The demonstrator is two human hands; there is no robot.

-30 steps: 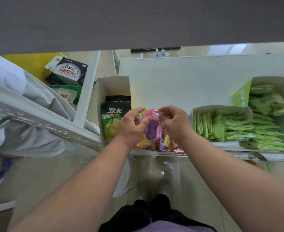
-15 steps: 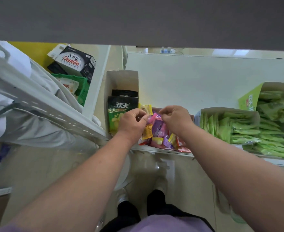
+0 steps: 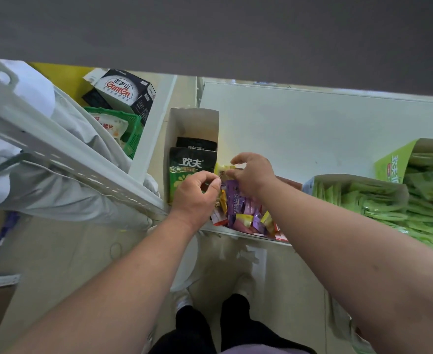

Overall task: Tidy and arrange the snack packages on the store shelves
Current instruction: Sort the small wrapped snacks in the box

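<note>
Snack packets [image 3: 241, 208], purple, pink and yellow, are heaped in a low tray at the front edge of the white shelf [image 3: 312, 129]. A yellow packet [image 3: 224, 169] at the heap's back is pinched by the right hand [image 3: 252, 175]. The left hand [image 3: 197, 198] is curled; what it grasps cannot be told. Dark green bags [image 3: 191, 167] are stood in an open carton [image 3: 192, 123]; light green packets [image 3: 358, 198] are filed in cardboard boxes [image 3: 358, 181]. Since half a second ago, the right hand has been moved back from the purple packet to the yellow one.
</note>
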